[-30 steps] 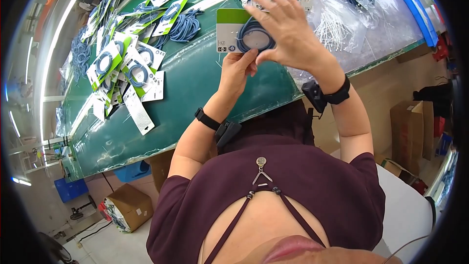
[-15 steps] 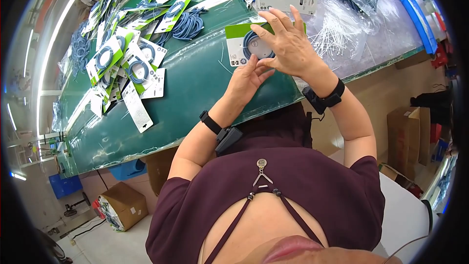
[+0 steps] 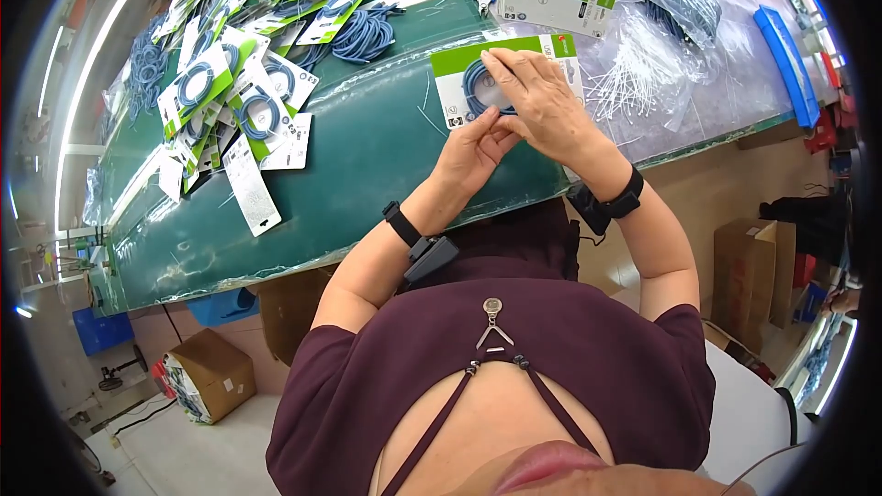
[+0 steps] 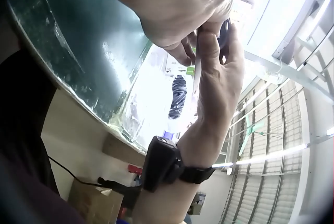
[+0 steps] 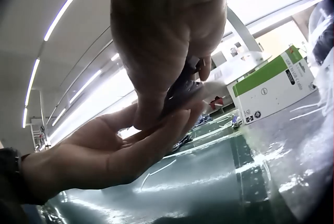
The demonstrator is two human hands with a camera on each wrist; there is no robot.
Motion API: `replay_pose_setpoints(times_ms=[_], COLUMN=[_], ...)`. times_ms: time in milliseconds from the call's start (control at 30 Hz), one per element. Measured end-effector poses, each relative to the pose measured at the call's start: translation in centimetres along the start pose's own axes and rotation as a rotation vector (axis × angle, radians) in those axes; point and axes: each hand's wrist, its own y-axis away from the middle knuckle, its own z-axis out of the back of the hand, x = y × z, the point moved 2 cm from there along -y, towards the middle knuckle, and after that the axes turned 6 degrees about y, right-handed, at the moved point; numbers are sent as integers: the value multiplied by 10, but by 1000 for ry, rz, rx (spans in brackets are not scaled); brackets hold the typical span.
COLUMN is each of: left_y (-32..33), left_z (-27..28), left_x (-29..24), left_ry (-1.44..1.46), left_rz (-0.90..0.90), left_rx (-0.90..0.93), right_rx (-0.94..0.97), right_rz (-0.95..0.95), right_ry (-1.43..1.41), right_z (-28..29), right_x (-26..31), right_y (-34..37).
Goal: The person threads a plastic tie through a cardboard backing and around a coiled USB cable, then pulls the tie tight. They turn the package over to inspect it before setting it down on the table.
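Item, in work: one green-and-white card (image 3: 448,92) over the desk (image 3: 367,138), bearing one blue cable coil (image 3: 471,83). My left hand (image 3: 470,158) pinches its lower edge; my right hand (image 3: 554,115), fingers curled, grips the coil's right side (whether fastened, I cannot tell). Apparently done: the carded pile (image 3: 220,92), far left. Apparently remaining: the card stack (image 3: 556,0), thin white strips (image 3: 625,92), bagged cable (image 3: 680,0).

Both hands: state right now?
Left hand: closed, pinching the green-and-white rectangular card at its lower edge.
Right hand: closed, gripping the same card over its blue-grey cable coil.
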Motion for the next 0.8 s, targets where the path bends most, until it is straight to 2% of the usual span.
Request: replay_pose_setpoints(times_ms=[67, 133, 233, 400, 500, 733, 800], left_y=[4, 6, 10, 14, 15, 12, 13], left_z=[-1, -4, -14, -12, -5, -12, -10], left_x=[-3, -3, -3, -2, -3, -10, -10], left_ry=[4, 4, -54, -136, -260, -269, -264], left_rz=[-2, 2, -142, -159, -157, -179, -173], left_rx=[7, 10, -67, -25, -102, -152, -170], right_rx=[-5, 18, 68, 140, 160, -151, -122], right_rz=[100, 102, 104, 129, 134, 98, 131], right_ry=[22, 16, 5, -21, -54, -183, -141], right_z=[-1, 1, 5, 4, -1, 28, 27], right_x=[-1, -5, -8, -6, -12, -37, -32], right_y=[2, 4, 5, 9, 14, 16, 22])
